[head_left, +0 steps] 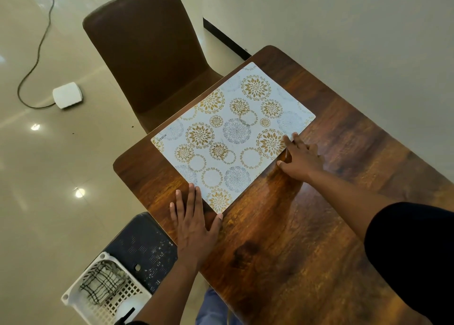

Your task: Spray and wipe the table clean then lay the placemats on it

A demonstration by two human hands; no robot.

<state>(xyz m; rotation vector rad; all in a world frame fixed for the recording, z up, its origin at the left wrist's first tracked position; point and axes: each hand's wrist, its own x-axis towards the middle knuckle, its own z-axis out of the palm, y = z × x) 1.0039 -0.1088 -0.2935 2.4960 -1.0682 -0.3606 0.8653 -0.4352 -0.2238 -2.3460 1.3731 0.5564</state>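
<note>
Hands (194,226) flat beside placemat (233,138), lengthwise along table edge (132,174)

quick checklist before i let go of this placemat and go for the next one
1. Placemat lies flat on the table: ok, no lifted corner shows.
2. Placemat fully on the table: ok, though its far long edge runs close to the table edge by the brown chair.
3. Left hand only touching, fingers straight at the near corner: ok.
4. Right hand not pinching the mat: ok, fingers rest at its edge.
5. Table wiped dry: cannot tell, it just looks glossy.
6. Next placemat within reach: cannot tell, none in view.
</note>
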